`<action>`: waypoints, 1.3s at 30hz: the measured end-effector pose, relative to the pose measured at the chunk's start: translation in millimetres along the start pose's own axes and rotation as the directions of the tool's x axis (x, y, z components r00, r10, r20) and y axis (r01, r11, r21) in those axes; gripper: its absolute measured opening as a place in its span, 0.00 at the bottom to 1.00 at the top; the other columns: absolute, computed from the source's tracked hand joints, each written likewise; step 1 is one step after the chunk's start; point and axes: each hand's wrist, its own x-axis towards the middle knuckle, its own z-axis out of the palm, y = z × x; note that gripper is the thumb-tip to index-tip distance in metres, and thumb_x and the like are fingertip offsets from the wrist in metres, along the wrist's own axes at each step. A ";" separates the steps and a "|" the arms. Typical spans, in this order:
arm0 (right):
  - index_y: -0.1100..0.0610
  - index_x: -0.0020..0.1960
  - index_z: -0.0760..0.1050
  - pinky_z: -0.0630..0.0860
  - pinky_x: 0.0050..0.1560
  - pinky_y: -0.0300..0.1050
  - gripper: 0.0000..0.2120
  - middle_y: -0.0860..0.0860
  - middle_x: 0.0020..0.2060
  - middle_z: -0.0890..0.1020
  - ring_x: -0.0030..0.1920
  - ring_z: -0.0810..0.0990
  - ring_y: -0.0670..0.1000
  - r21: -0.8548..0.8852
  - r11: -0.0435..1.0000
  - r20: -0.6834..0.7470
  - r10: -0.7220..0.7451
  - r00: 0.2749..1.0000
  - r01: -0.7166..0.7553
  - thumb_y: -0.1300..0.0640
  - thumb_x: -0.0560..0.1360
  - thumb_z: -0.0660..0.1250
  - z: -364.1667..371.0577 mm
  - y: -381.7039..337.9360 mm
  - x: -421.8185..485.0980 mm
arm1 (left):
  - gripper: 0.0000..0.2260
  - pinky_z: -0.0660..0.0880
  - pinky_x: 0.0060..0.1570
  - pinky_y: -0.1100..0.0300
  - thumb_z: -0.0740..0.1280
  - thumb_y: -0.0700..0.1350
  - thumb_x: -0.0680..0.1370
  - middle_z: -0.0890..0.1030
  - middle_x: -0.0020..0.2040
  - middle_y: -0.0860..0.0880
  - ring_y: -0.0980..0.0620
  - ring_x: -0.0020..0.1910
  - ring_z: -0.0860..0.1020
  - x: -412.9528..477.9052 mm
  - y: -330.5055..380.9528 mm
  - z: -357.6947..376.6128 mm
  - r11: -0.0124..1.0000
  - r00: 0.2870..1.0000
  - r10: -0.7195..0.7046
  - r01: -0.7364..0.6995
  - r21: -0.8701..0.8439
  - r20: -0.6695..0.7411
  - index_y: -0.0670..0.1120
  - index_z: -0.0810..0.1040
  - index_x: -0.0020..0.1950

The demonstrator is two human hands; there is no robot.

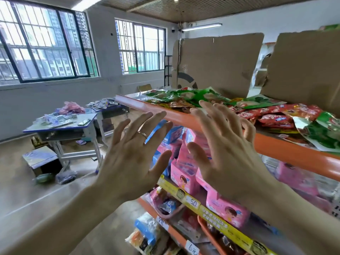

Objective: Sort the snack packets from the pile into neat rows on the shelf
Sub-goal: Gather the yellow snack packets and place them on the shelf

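Head view is filled on its right half by a tall shop shelf unit with glossy orange front rails [287, 153], seen from slightly below its top tier. Behind that tier, at upper right, two large sheets of torn brown cardboard [220, 63] are propped upright. Along the top tier, from centre to the right edge, a loose pile of crinkled foil snack packets [244, 109] is spread. Green packets [202, 96] lie toward the middle and red packets [276, 119] further right, overlapping at mixed angles, with no rows formed yet. On the tier below, pink cardboard boxes [184, 173] are stood behind a yellow price strip [207, 208]. At centre left, two blue-topped desks [60, 126] strewn with small wrappers are seen well apart from the shelving.

The left hand [132, 155] and right hand [226, 144] are held up in the lower centre, backs toward the camera. Their fingers are straight and spread, and nothing is held by either. The right hand's fingertips [203, 103] are seen over the top rail, just beside the nearest packets; contact cannot be confirmed. A thin ring [142, 134] is worn on the left hand.

The step is judged to be the very start of sorting: a reach toward the pile. Next, packets of one kind would need to be picked out, squared together and laid edge to edge. The slippery foil may slide when stacked.
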 end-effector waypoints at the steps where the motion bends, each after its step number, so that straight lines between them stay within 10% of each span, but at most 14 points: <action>1: 0.46 0.75 0.55 0.49 0.72 0.60 0.27 0.45 0.78 0.54 0.77 0.49 0.50 -0.002 1.000 0.003 0.004 1.000 -0.004 0.41 0.78 0.53 4.8 3.6 5.2 | 0.24 0.62 0.70 0.38 0.56 0.57 0.80 0.66 0.77 0.48 0.44 0.75 0.65 6.0 -3.3 7.1 1.000 1.000 0.010 -0.010 0.003 0.011 0.47 0.71 0.73; 15: 0.47 0.71 0.62 0.50 0.70 0.60 0.26 0.46 0.76 0.59 0.76 0.51 0.51 0.000 0.996 -0.020 0.084 0.996 -0.084 0.41 0.76 0.54 33.7 53.7 103.9 | 0.22 0.59 0.71 0.42 0.59 0.55 0.78 0.69 0.75 0.48 0.44 0.73 0.67 121.2 -69.2 72.5 0.981 0.996 0.085 -0.082 0.178 -0.010 0.48 0.74 0.70; 29: 0.47 0.70 0.64 0.51 0.70 0.62 0.23 0.45 0.74 0.62 0.75 0.53 0.50 -0.033 0.991 0.002 0.131 0.991 -0.131 0.42 0.77 0.57 72.5 50.8 143.1 | 0.08 0.71 0.61 0.40 0.73 0.45 0.75 0.82 0.61 0.48 0.41 0.61 0.78 164.4 -167.8 144.4 0.969 0.966 -0.246 0.246 0.000 0.076 0.49 0.83 0.54; 39: 0.47 0.66 0.73 0.47 0.68 0.59 0.20 0.46 0.75 0.59 0.75 0.49 0.50 -0.094 0.979 0.006 0.185 0.983 -0.183 0.43 0.76 0.57 109.1 23.4 207.4 | 0.20 0.75 0.58 0.51 0.66 0.68 0.73 0.80 0.51 0.58 0.53 0.54 0.79 223.8 -236.4 183.1 0.901 0.863 -0.271 0.384 -0.204 0.426 0.56 0.79 0.57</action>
